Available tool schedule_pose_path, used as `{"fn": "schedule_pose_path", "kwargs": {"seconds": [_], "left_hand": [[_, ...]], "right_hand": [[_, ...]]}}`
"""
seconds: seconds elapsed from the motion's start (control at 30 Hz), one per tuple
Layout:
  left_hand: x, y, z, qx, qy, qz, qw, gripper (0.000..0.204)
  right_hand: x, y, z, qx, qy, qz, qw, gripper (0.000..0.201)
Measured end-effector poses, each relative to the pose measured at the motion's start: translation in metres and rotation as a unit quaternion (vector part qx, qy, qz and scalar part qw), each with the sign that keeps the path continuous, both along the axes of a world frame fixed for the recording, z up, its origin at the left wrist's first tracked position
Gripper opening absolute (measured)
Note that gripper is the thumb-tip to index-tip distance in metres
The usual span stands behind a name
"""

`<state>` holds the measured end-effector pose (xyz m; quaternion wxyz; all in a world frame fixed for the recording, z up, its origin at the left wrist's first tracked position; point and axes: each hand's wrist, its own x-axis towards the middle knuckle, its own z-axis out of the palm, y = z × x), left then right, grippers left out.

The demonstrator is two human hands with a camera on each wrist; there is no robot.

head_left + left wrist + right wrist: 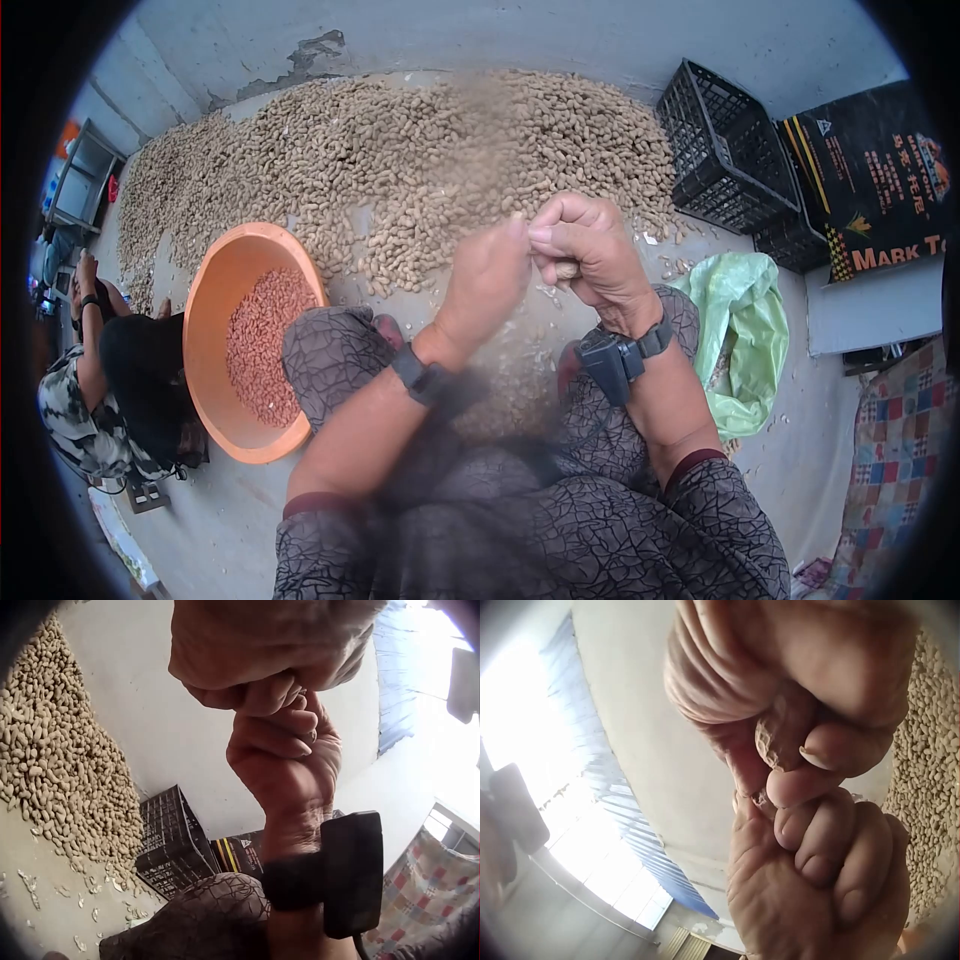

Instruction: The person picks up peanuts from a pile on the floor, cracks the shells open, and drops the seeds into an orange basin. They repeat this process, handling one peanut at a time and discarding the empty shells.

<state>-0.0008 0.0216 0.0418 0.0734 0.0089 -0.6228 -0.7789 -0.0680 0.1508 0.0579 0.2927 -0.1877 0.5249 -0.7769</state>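
Note:
My right hand point(595, 250) holds an unshelled peanut point(774, 742) in its curled fingers, the pod showing below the palm. Its thumb and forefinger tips meet those of my left hand point(490, 275), which is blurred in the head view. Between the touching fingertips a small pale pinkish bit of peanut point(761, 799) shows, mostly hidden by the fingers. The left hand's other fingers curl in toward the palm. Both hands are raised above my knees, in front of the big heap of unshelled peanuts point(390, 150).
An orange basin point(203, 350) of shelled pink peanuts stands left of my knees. At right lie an open green bag point(740, 290), black plastic crates point(720, 150) and a black printed sack point(880, 190). Shell bits litter the floor between my feet. Another person point(100, 390) sits at far left.

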Motion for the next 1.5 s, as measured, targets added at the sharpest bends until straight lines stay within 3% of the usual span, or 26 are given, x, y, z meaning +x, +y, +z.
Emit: {"fn": "schedule_pose_path", "kwargs": {"seconds": [0.17, 0.43, 0.6, 0.67, 0.9, 0.97, 1.1, 1.13, 1.17, 1.23, 1.3, 1.37, 1.5], "left_hand": [[0.000, -0.003, -0.006, -0.074, 0.068, -0.011, 0.995, 0.042], [-0.004, -0.008, -0.006, -0.108, 0.077, -0.035, 0.990, 0.043], [-0.009, -0.006, -0.018, -0.119, 0.047, -0.005, 0.992, 0.043], [-0.003, 0.001, 0.002, 0.077, -0.080, 0.008, 0.994, 0.042], [0.000, -0.008, 0.003, 0.122, -0.062, -0.071, 0.988, 0.038], [0.000, -0.009, 0.009, -0.048, 0.033, -0.094, 0.994, 0.038], [0.002, -0.007, 0.009, -0.030, 0.007, -0.126, 0.992, 0.038], [0.001, -0.009, 0.002, 0.121, -0.047, -0.158, 0.979, 0.036], [-0.001, -0.010, -0.001, 0.269, -0.098, -0.186, 0.940, 0.034], [-0.001, -0.006, 0.004, 0.307, -0.114, -0.138, 0.935, 0.031], [-0.004, -0.004, 0.007, 0.344, -0.129, -0.091, 0.925, 0.029], [-0.007, -0.005, 0.004, 0.363, -0.127, -0.039, 0.922, 0.025], [-0.008, -0.011, -0.006, 0.333, -0.086, -0.062, 0.937, 0.022]], "right_hand": [[0.001, 0.004, 0.003, -0.019, -0.018, 0.008, 1.000, 0.009], [0.004, 0.005, 0.006, -0.041, -0.017, 0.028, 0.999, 0.011], [0.000, -0.002, 0.001, -0.005, -0.067, -0.030, 0.997, 0.014], [0.000, -0.004, -0.002, 0.006, -0.052, -0.036, 0.998, 0.014], [0.007, -0.002, 0.008, 0.001, 0.014, -0.046, 0.999, 0.011], [0.007, -0.001, 0.009, -0.015, 0.003, -0.047, 0.999, 0.010], [0.004, 0.000, 0.005, -0.032, -0.009, -0.052, 0.998, 0.010], [0.004, 0.000, 0.004, -0.032, -0.009, -0.052, 0.998, 0.010], [0.004, -0.002, 0.003, -0.020, -0.008, -0.075, 0.997, 0.010], [0.001, -0.003, 0.005, -0.009, -0.003, -0.096, 0.995, 0.011], [-0.004, 0.001, 0.006, 0.074, 0.054, -0.159, 0.983, 0.014], [-0.005, 0.002, 0.006, 0.108, 0.081, -0.158, 0.978, 0.015], [0.001, -0.007, 0.001, 0.127, 0.169, -0.111, 0.971, 0.019]]}}
